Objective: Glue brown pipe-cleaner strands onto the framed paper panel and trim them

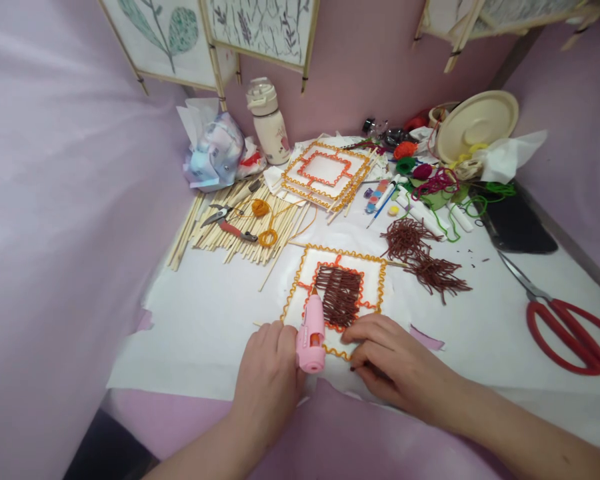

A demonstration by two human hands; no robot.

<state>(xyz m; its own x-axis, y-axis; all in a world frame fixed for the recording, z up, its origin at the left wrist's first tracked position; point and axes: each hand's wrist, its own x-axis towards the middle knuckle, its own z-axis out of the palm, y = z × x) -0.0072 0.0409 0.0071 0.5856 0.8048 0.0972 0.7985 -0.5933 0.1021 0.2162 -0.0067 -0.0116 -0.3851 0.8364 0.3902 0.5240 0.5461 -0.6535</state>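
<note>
My left hand (273,360) is wrapped round a pink hot glue gun (311,340), its nozzle pointing away from me over a white square panel (293,303). Wavy yellow-orange yarn (383,283) edges the panel, and a smaller orange-red yarn square sits inside it. Rows of short dark brown yarn strands (337,297) fill most of that inner square; the nozzle tip is at their left side. My right hand (387,357) rests at the panel's lower right corner with fingers curled together. A small dark bit shows at its fingertips, too small to make out.
Cut brown yarn piles (425,260) lie right of the panel, with red-handled scissors (563,327) and a black phone (517,217) beyond. Wooden sticks (240,233) with pruning shears (230,225) on top lie left. Behind stand a bottle (270,123), tissues (213,153) and another yarn-trimmed panel (325,170).
</note>
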